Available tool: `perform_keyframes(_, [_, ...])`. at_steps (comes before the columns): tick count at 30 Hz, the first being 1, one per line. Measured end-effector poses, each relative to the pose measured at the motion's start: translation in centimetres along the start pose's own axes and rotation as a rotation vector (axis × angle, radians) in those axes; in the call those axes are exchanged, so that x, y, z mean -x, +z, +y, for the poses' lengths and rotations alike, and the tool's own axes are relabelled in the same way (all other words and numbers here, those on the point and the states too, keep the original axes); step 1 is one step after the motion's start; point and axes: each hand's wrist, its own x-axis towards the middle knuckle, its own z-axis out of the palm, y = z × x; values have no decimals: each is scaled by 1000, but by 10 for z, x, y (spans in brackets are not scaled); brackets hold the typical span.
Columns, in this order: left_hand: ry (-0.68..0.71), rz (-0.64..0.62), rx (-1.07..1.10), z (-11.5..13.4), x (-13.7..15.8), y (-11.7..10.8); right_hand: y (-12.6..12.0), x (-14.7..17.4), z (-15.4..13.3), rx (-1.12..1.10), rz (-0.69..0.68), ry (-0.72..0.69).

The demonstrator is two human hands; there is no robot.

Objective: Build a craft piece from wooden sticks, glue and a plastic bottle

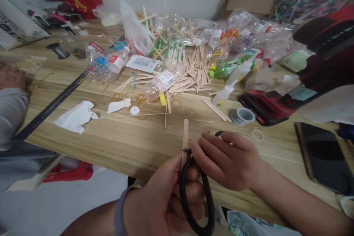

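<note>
My left hand (159,193) pinches a flat wooden craft stick (185,132) between thumb and fingers, with the rounded end pointing up and away. My right hand (228,158) is closed on a pair of black-handled scissors (210,206). One handle loop hangs down in front of my left fingers, and the other is mostly hidden by my right hand. The short dark blade tip lies across the stick, just above my left thumb. Whether the blades are pressed together on the wood is hard to see.
Beyond my hands lie rubber bands (141,98), a clear plastic bottle (163,81), piled craft sticks (199,70) and small glue bottles (222,95). A red-black power tool (272,107) and a phone (323,156) are at right. Another person's hand (11,75) rests at far left.
</note>
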Motion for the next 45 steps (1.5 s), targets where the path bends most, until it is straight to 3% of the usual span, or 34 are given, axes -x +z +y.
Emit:
perform_keyframes(4, [-53, -202, 209, -2, -2, -6, 1, -3, 3, 23, 3, -20])
perform_keyframes(9, [-121, -184, 214, 2, 3, -4, 3, -4, 13, 107, -5, 8])
perform_keyframes(12, [-190, -233, 215, 3, 5, -1, 6, 3, 25, 142, -35, 93])
perform_keyframes(17, [-89, -194, 274, 3, 2, -3, 18, 21, 33, -75, -76, 349])
perform_keyframes(20, [-82, -201, 267, 4, 1, -4, 24, 24, 34, -225, -294, 594])
perform_keyframes(23, [-58, -241, 253, 4, 2, -5, 25, 19, 40, -628, -644, 854])
perform_keyframes(26, [-43, -292, 228, 3, 2, -6, 25, 12, 50, -903, -757, 1013])
perform_keyframes(30, [-37, -290, 194, 2, 2, -6, 31, 10, 60, -1116, -788, 1073])
perform_keyframes(33, [-11, -260, 179, 3, 2, -3, 36, 11, 58, -1213, -864, 1038])
perform_keyframes(36, [29, -161, 146, 4, 2, 0, 39, 11, 51, -1046, -953, 939])
perform_keyframes(38, [51, -82, 115, 4, 2, 3, 36, 10, 47, -845, -907, 878])
perform_keyframes(41, [92, 9, 98, 6, -1, 3, 24, 6, 40, -722, -625, 841])
perform_keyframes(43, [127, 40, 120, 8, -6, 1, 14, 2, 31, -817, -443, 877])
perform_keyframes(45, [134, 38, 138, 9, -13, -1, 8, -4, 17, -1088, -414, 929])
